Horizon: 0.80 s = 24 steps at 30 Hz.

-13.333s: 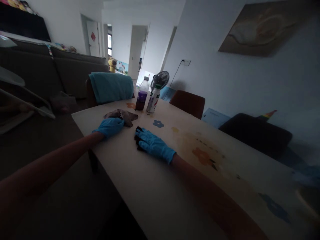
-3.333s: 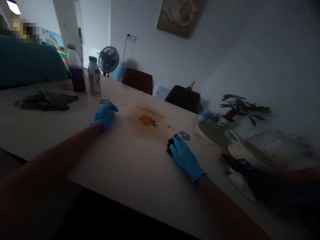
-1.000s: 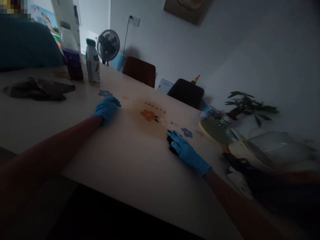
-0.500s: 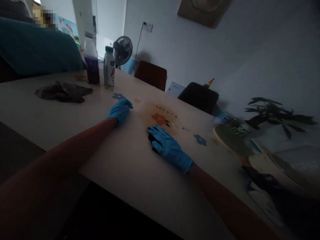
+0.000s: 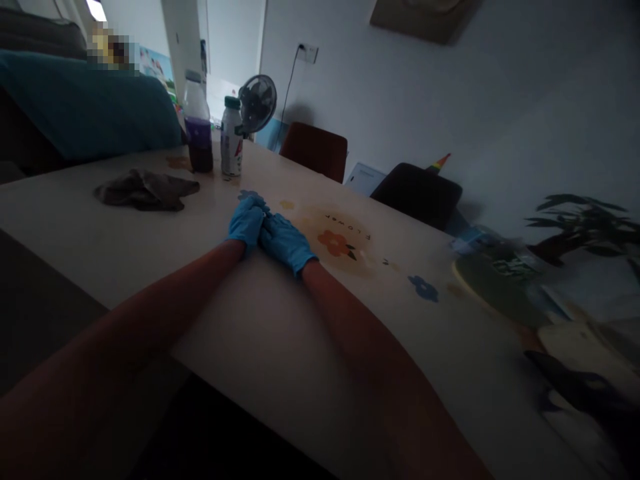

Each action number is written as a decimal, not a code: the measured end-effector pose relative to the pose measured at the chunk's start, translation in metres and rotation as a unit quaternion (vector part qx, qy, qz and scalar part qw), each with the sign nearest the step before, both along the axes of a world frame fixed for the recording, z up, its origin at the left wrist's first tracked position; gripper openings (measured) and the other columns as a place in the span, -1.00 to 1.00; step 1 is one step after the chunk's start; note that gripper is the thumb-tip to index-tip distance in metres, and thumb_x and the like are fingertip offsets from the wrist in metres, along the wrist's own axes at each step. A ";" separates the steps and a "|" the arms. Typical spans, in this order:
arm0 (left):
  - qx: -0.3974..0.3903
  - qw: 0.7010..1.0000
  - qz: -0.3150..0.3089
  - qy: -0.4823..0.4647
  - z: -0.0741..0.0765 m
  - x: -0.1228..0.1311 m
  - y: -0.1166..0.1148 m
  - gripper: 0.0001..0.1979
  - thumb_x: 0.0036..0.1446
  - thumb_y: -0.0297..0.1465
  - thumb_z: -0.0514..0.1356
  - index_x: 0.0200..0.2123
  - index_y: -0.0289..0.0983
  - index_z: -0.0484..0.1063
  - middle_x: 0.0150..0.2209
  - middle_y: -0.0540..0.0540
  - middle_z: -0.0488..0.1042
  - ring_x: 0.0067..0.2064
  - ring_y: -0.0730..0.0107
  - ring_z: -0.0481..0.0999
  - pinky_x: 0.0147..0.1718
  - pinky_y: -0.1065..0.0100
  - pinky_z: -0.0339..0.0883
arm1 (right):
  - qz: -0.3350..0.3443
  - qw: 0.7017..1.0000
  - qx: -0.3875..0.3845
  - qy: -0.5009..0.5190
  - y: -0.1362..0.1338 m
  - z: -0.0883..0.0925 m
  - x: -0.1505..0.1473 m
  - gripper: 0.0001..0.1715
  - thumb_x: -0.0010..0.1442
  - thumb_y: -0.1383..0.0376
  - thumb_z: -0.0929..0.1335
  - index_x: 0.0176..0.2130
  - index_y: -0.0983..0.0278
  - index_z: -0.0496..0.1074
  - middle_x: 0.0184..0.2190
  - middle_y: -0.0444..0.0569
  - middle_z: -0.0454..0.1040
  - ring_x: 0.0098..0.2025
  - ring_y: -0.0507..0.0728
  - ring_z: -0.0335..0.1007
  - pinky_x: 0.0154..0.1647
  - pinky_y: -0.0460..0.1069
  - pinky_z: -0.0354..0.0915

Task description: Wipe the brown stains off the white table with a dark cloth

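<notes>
My left hand (image 5: 247,221), in a blue glove, rests on the white table (image 5: 260,320) with its fingers curled in; whatever it holds is hidden. Pressed up beside it is my right hand (image 5: 287,244), gloved the same, its fingers lying together and pointing at the left hand. The black, cloth-like thing seen beneath the right hand earlier is now covered by it. A crumpled grey-brown cloth (image 5: 145,191) lies to the left of both hands. The printed orange flower (image 5: 333,243) is just right of the right hand.
Behind the cloth stand a bottle of purple liquid (image 5: 199,133) and a white bottle with a green cap (image 5: 232,140). Chairs (image 5: 315,151) and a fan (image 5: 259,103) are beyond the table. A round green board (image 5: 490,283) and a plant (image 5: 565,233) are at right.
My right hand has slid left across the table, from below the orange flower to against my left hand. The black thing under it has gone out of sight. The view has shifted slightly.
</notes>
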<state>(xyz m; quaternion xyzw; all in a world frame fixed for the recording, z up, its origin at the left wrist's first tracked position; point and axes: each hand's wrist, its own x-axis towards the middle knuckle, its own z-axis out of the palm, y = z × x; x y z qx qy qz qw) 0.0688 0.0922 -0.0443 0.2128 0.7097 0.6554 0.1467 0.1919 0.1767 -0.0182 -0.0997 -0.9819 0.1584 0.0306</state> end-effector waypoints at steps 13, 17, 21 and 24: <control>0.096 0.995 0.025 -0.027 -0.004 -0.007 0.008 -0.73 0.15 -0.65 0.14 -0.17 -0.25 0.50 0.09 -0.26 0.67 0.08 0.13 0.71 0.33 0.00 0.55 | -0.024 0.999 -0.014 0.033 0.027 -0.017 0.080 -0.16 0.78 -0.05 0.26 0.75 0.30 0.35 0.78 0.08 0.22 0.84 0.40 0.08 0.91 0.39 -0.05; 0.113 0.993 0.023 -0.035 -0.006 -0.008 0.008 -0.78 0.19 -0.62 0.16 -0.20 -0.23 0.49 -0.01 -0.23 0.67 0.06 0.10 0.68 0.28 -0.02 0.57 | -0.033 0.998 -0.008 0.045 0.053 -0.022 0.135 -0.14 0.73 -0.07 0.27 0.73 0.30 0.39 0.75 0.13 0.30 0.80 0.46 0.18 0.88 0.46 0.02; 0.126 0.991 0.024 -0.045 -0.009 -0.011 0.011 -0.86 0.25 -0.59 0.21 -0.22 -0.24 0.47 -0.01 -0.25 0.65 0.03 0.14 0.67 0.27 0.04 0.53 | -0.045 0.998 0.001 0.045 0.084 -0.024 0.199 -0.09 0.73 -0.17 0.24 0.75 0.21 0.37 0.75 0.15 0.30 0.79 0.48 0.20 0.85 0.52 0.08; 0.138 0.989 0.030 -0.053 -0.011 -0.011 0.013 -0.87 0.25 -0.58 0.23 -0.25 -0.23 0.45 -0.05 -0.23 0.63 -0.01 0.18 0.65 0.22 0.10 0.52 | -0.058 0.997 0.018 0.044 0.106 -0.024 0.245 -0.05 0.74 -0.24 0.21 0.79 0.14 0.31 0.78 0.09 0.23 0.81 0.45 0.16 0.85 0.45 0.10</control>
